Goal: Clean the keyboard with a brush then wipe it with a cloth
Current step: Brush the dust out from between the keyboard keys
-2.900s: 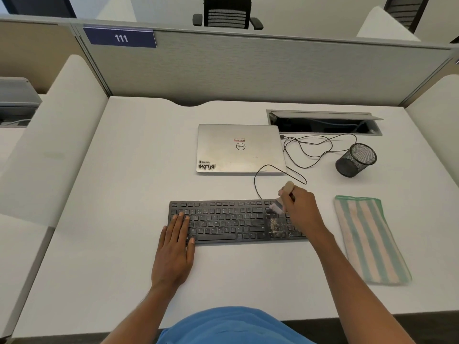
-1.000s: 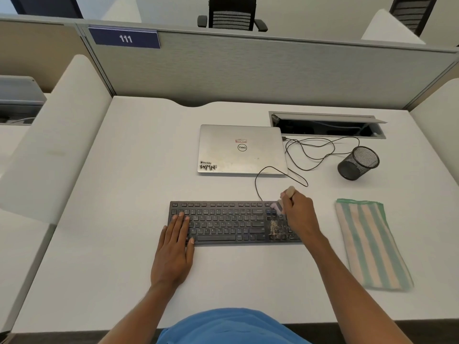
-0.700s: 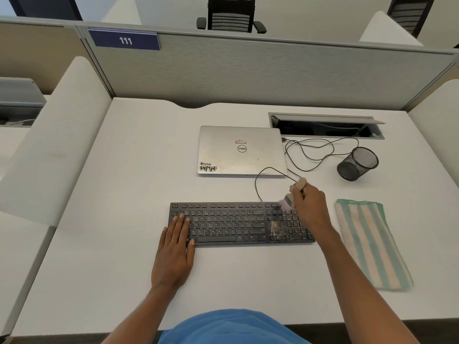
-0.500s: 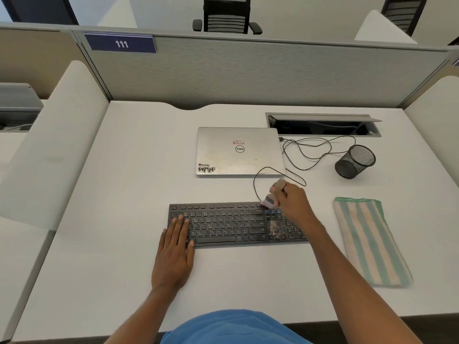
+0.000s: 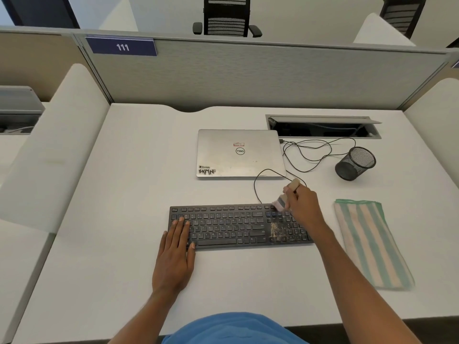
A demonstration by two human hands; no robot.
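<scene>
White desk [image 5: 104,244]: brush [image 5: 285,197] gripped in right hand [image 5: 301,204], bristles on keyboard [image 5: 231,225].

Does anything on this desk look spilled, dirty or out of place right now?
Yes: tan crumb-like debris is scattered over the right end of the flat black keyboard, around the number keys. It lies just nearer than the small wooden-handled brush that the right hand grips. No such debris shows elsewhere on the keys.

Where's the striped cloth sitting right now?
In the head view, the striped cloth lies flat on the right side of the desk, just right of the keyboard and nearer the person than the mesh cup.
</scene>
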